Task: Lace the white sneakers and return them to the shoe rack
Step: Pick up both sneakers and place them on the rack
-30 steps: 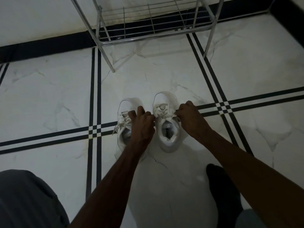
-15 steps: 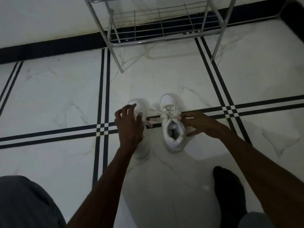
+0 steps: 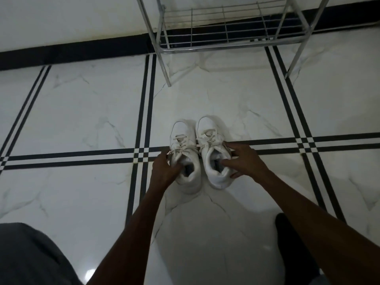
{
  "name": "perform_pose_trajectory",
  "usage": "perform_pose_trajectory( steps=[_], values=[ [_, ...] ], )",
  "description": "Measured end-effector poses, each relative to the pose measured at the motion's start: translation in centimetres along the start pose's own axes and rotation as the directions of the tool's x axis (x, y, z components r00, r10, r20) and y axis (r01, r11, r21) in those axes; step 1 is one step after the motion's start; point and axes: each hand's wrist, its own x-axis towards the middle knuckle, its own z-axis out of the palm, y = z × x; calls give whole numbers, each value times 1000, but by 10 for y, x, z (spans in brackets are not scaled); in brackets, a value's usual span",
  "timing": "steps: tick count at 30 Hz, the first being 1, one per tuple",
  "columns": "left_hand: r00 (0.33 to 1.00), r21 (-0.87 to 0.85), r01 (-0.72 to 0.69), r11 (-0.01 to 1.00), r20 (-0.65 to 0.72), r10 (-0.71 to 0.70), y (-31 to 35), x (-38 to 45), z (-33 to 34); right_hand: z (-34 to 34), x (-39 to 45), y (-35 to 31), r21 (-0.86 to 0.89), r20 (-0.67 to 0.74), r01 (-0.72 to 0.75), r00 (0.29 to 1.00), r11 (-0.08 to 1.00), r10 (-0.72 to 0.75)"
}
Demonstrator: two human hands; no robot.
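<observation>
Two white sneakers stand side by side on the marble floor, toes pointing away from me, both laced. My left hand (image 3: 165,168) grips the left sneaker (image 3: 183,138) at its collar, thumb inside the opening. My right hand (image 3: 243,159) holds the right sneaker (image 3: 209,130) the same way, with a finger in the opening and the other fingers along its outer side. The metal shoe rack (image 3: 226,45) stands against the wall beyond the shoes, and its lowest wire shelf shows nothing on it.
The floor is white marble tile (image 3: 82,112) with black double stripes. A black skirting runs along the wall. My grey-clad knee (image 3: 30,256) is at bottom left and my black-socked foot (image 3: 292,243) at bottom right.
Both hands left the laces and closed on the sneakers' collars. The left sneaker now sits closer beside the right one. The view shifted, so the rack appears further right.
</observation>
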Motion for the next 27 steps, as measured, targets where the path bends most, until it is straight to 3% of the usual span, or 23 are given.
perform_pose_trajectory(
  steps=[5,15,19,27],
  values=[
    [990,53,-7,999,-140,14,4,-1,15,2,-2,0,54,-48,16,999,998,-14],
    [987,-127,-34,991,-159,14,53,16,32,-36,13,-11,128,-141,103,986,986,-85],
    [989,-274,70,959,-103,-102,101,19,19,-66,11,-45,169,-162,89,985,982,-62],
    [992,-280,55,959,-98,-85,245,-14,-39,-153,-38,-169,193,-153,38,988,980,-8]
  ],
)
